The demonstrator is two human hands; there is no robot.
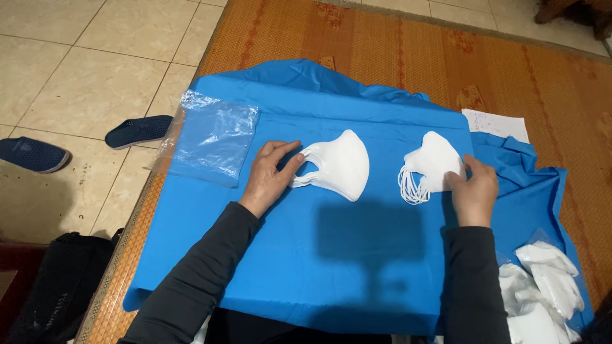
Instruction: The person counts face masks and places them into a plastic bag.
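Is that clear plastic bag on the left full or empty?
Empty, it seems: the clear plastic bag lies flat on the blue cloth, which shows through it, with no bulge.
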